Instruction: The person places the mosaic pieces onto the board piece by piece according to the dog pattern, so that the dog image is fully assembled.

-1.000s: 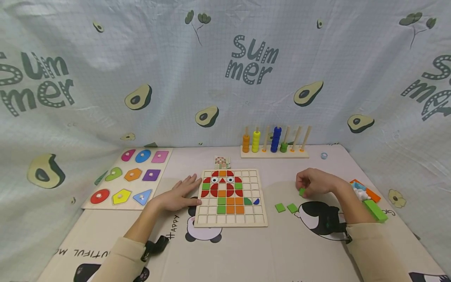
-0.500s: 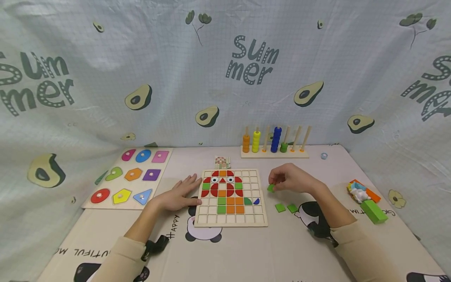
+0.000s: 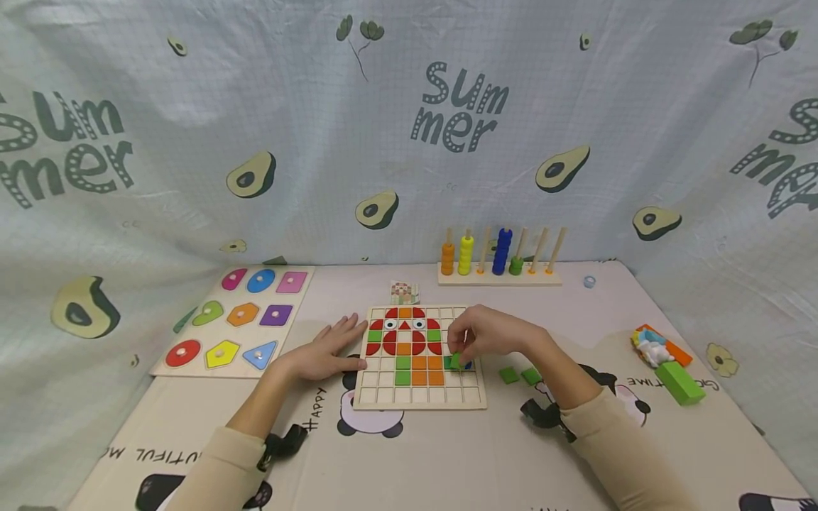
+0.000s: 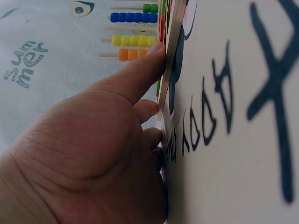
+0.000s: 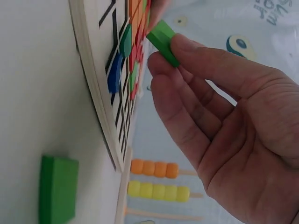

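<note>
A square wooden grid board point(image 3: 418, 397) lies flat, with red, orange, green and white tiles forming a figure on it. My right hand point(image 3: 488, 333) pinches a green square tile point(image 5: 163, 43) between thumb and fingers, just above the board's right side. Below it a dark green quarter-round tile point(image 5: 125, 42) and a blue half-round tile point(image 5: 115, 74) sit on the grid. On the left, my left hand point(image 3: 326, 355) rests on the table with straight fingers. Its thumb touches the board's left edge, as the left wrist view shows too.
Two green square tiles point(image 3: 509, 375) lie right of the board. A small picture card point(image 3: 405, 292) and a bead counting rack point(image 3: 498, 279) stand behind it. At left is a shape-knob puzzle point(image 3: 233, 341). At right are a green block point(image 3: 679, 383) and small toys point(image 3: 652, 349).
My right hand has carried the green tile leftward from the table at right to over the board's right part. My left hand has stayed at the board's left edge.
</note>
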Demonstrator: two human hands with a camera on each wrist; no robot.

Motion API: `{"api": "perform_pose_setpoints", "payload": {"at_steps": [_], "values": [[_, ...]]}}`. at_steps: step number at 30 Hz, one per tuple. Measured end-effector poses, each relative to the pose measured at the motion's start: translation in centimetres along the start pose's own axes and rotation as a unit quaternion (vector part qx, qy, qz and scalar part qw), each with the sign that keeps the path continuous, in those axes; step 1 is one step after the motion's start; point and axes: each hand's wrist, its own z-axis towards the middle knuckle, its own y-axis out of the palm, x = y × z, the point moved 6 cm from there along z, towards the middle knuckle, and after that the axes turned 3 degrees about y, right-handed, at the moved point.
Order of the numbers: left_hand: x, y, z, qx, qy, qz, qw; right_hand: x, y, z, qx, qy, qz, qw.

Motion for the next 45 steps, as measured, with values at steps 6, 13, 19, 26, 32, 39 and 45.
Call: {"api": "perform_pose_setpoints", "payload": {"at_steps": [6, 13, 19, 26, 32, 39, 45], "values": [[0.1, -0.1, -0.1, 0.001, -0.001, -0.002, 1.0, -0.3, 1.3, 0.6, -0.023, 0.005, -0.002, 1.0], [0.1, -0.1, 0.0, 0.0, 0.001, -0.003, 1.0, -0.3, 2.2, 1.0, -0.038, 0.007, -0.015, 0.999], [0.2, -0.2, -0.1, 0.0, 0.001, -0.003, 1.0, -0.3, 2.7, 1.1, -0.044, 0.01, -0.013, 0.999], [0.2, -0.1, 0.0, 0.002, 0.003, 0.001, 1.0, -0.2, 2.9, 1.1, -0.044, 0.015, -0.026, 0.999], [0.3, -0.2, -0.1, 0.002, 0.004, 0.003, 1.0, -0.1, 3.0, 1.2, -0.044, 0.018, -0.051, 0.998], [0.4, -0.2, -0.1, 0.001, 0.002, -0.001, 1.0, 0.1, 1.5, -0.1, 0.002, 0.001, -0.044, 0.999], [0.3, -0.2, -0.1, 0.001, 0.001, -0.002, 1.0, 2.9, -1.3, -3.3, 0.048, -0.011, 0.011, 0.999]]}}
